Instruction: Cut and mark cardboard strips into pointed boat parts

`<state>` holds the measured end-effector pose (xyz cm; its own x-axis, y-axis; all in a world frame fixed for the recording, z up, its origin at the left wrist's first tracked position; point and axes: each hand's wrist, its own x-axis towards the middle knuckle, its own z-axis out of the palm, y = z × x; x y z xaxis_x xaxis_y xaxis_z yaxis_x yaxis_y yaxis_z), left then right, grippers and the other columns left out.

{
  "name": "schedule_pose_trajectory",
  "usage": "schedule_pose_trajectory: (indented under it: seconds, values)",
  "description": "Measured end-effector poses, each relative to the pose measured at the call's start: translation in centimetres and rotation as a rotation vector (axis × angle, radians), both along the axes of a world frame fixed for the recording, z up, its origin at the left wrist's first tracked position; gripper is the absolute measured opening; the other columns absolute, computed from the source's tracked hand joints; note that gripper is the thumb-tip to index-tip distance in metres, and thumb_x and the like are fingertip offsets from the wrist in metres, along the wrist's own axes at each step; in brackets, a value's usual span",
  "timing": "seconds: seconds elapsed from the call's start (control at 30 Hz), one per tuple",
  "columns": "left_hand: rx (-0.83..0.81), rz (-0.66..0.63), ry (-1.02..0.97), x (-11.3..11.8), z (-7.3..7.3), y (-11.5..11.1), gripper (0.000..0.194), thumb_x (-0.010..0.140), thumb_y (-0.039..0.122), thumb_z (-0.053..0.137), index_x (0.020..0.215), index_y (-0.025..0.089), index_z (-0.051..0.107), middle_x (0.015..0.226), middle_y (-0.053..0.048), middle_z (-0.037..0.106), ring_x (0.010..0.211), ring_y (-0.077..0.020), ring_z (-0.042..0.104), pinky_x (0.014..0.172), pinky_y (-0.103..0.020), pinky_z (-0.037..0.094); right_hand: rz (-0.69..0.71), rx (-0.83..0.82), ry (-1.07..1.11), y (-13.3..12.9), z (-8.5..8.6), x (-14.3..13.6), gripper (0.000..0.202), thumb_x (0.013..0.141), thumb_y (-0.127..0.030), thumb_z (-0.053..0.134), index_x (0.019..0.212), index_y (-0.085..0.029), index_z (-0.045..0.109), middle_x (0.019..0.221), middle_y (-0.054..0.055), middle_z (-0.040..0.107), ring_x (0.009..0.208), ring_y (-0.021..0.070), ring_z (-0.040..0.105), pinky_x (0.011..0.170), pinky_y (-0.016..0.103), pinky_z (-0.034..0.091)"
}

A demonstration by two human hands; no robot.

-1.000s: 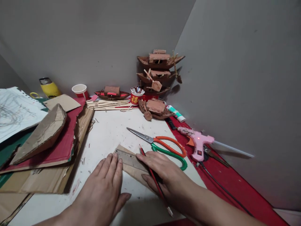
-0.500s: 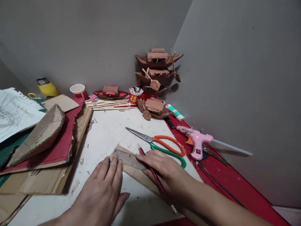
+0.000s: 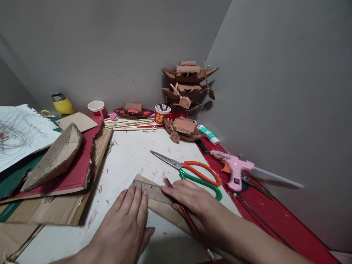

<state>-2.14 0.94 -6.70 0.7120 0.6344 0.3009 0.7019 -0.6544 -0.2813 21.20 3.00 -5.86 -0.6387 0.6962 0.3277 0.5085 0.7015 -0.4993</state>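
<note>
My left hand [image 3: 128, 216] lies flat with its fingers stretched out, the fingertips at the left end of a metal ruler [image 3: 158, 194]. Under the ruler is a long brown cardboard strip [image 3: 166, 213], pointed toward the upper left and partly covered by my hands. My right hand [image 3: 194, 200] is closed around a red and black pencil [image 3: 189, 221], whose tip points up and away from me. Its fingers also rest on the ruler's right end. Just beyond that hand are scissors [image 3: 180, 165] with one orange and one green handle, blades pointing left.
Stacked cardboard sheets [image 3: 62, 214] hold a cardboard boat hull [image 3: 59, 157] at left. Brown model boats [image 3: 188, 75] are stacked at the back, near sticks [image 3: 132, 124] and a red cup [image 3: 162, 113]. A pink glue gun [image 3: 235, 168] with its cord lies at right beside the wall.
The whole view has shifted slightly, so things appear a little lower and further right. Both hands stay at the ruler, and the pencil remains in my right hand.
</note>
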Motion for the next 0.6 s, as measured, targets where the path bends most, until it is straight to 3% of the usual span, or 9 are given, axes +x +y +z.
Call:
schedule_pose_trajectory:
  seconds: [0.33,0.5,0.6]
  values:
    - [0.036,0.016,0.035,0.0,-1.3,-0.8,0.056,0.088,0.049,0.049,0.113,0.003,0.067,0.119,-0.021,0.065,0.111,-0.0338,0.061,0.088,-0.041,0.049,-0.013,-0.008,0.023,-0.2,-0.4,-0.1,0.034,0.092,-0.016,0.051,0.126,-0.017,0.053,0.101,0.012,0.068,0.090,0.0219,0.059,0.078,0.036,0.051]
    - [0.038,0.070,-0.009,0.3,-1.4,-0.9,0.058,0.083,0.052,0.056,0.114,0.003,0.067,0.119,-0.022,0.064,0.111,-0.0334,0.062,0.089,-0.040,0.048,-0.349,0.181,-0.138,1.7,-0.8,2.0,0.035,0.089,-0.019,0.054,0.123,-0.013,0.057,0.104,0.017,0.067,0.098,0.0294,0.059,0.084,0.047,0.050]
    - [0.058,0.071,0.004,0.4,-1.4,-1.1,0.058,0.084,0.051,0.055,0.114,0.003,0.067,0.118,-0.023,0.065,0.110,-0.0343,0.062,0.088,-0.041,0.048,-0.416,0.185,-0.203,2.5,-0.8,2.7,0.036,0.088,-0.019,0.054,0.122,-0.012,0.058,0.105,0.017,0.066,0.101,0.0301,0.058,0.086,0.048,0.050]
